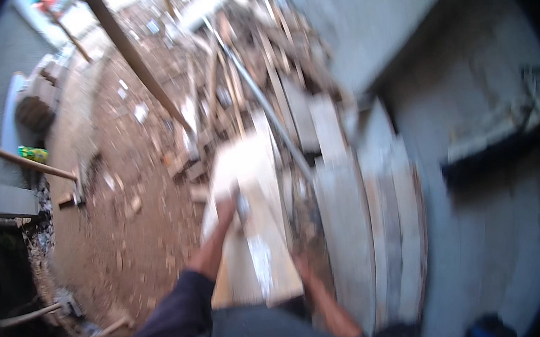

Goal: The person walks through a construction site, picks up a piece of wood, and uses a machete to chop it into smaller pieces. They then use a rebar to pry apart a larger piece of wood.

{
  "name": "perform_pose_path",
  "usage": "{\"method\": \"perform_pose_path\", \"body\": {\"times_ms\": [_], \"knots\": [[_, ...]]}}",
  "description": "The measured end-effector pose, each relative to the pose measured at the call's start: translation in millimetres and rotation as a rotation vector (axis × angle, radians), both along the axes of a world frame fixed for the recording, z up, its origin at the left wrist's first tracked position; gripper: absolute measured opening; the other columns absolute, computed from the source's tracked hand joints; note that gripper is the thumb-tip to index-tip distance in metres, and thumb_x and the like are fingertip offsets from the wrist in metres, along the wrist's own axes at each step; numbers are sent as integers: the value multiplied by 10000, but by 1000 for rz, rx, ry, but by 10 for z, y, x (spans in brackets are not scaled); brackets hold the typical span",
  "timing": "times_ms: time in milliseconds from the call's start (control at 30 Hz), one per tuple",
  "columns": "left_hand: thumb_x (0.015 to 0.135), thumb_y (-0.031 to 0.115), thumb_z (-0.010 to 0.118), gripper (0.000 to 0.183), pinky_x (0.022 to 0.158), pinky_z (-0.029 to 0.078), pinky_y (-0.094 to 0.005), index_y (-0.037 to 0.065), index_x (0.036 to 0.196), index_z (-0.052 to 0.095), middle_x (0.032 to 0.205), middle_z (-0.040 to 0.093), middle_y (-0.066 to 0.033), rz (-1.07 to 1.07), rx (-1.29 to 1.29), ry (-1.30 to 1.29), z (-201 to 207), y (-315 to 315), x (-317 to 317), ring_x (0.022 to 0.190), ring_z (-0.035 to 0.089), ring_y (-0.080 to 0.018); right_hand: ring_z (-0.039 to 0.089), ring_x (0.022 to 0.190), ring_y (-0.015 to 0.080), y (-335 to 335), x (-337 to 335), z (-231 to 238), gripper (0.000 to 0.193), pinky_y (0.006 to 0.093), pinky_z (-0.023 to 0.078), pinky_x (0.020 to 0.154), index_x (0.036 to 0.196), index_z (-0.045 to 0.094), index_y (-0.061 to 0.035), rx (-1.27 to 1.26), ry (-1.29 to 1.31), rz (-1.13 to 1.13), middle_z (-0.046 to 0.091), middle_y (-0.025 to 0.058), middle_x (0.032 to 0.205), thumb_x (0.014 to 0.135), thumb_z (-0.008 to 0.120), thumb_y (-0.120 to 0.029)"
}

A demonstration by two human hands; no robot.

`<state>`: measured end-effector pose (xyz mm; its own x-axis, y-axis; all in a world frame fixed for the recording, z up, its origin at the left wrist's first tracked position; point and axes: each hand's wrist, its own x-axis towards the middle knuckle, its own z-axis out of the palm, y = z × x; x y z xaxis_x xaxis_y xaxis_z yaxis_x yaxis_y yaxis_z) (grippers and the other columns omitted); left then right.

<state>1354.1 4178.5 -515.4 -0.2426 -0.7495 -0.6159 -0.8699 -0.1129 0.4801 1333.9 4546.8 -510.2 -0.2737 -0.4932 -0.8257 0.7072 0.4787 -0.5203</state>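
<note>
A pale wooden board (238,272) extends away from my body, its near end against my dark clothing. My left hand (227,206) is over the board's middle, beside a small grey, shiny shape (243,209). Blur hides its fingers and whether it grips that shape. Low along the board's right edge is my right hand (304,270), its fingers hidden at the board's side. A whitish patch (261,260) shows on the board's near part.
Long grey boards (348,239) lie stacked to my right beside a grey wall (492,244). Ahead are scrap wood and a metal pipe (260,95). A slanting wooden pole (136,61) stands ahead left. Wood chips litter the brown dirt floor (121,248). A long-handled tool (22,160) leans at left.
</note>
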Motion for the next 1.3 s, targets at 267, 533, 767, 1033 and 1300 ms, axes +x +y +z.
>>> {"method": "perform_pose_path", "body": {"times_ms": [267, 533, 767, 1033, 1300], "knots": [[905, 524, 680, 467, 523, 453, -402, 68, 806, 681, 750, 658, -83, 571, 313, 320, 324, -595, 1359, 550, 571, -220, 703, 854, 158, -1202, -53, 747, 487, 321, 573, 773, 1156, 714, -66, -79, -87, -235, 742, 49, 1002, 980, 622, -511], [998, 429, 556, 327, 376, 247, -259, 184, 782, 560, 605, 465, 49, 1062, 459, 749, 1475, -1608, 4104, 409, 320, -83, 690, 814, 155, -2341, 497, 469, 437, 320, 565, 735, 1114, 706, -96, -118, -105, -453, 729, 35, 965, 985, 604, -500], [1024, 417, 525, 287, 368, 252, -260, 234, 803, 526, 617, 468, 54, 1491, 325, 923, 1477, -2316, 6032, 403, 328, -107, 678, 779, 151, -3778, 587, 305, 395, 320, 559, 702, 1077, 700, -122, -218, -130, -529, 718, 23, 933, 990, 588, -491], [999, 364, 557, 218, 429, 304, -292, 184, 876, 556, 688, 521, 14, 1438, 517, 1026, 1102, -4124, 5573, 453, 371, -123, 665, 739, 147, -4626, 902, -4, 353, 320, 551, 664, 1035, 692, -152, -131, -157, -690, 705, 9, 896, 996, 570, -481], [1022, 361, 501, 231, 464, 338, -281, 209, 852, 534, 709, 518, 17, 1295, 650, 958, 1118, -6390, 5152, 509, 403, -118, 651, 699, 143, -6008, 1142, -206, 317, 320, 544, 626, 993, 685, -182, -118, -164, -949, 692, -5, 859, 1001, 552, -470]]}}
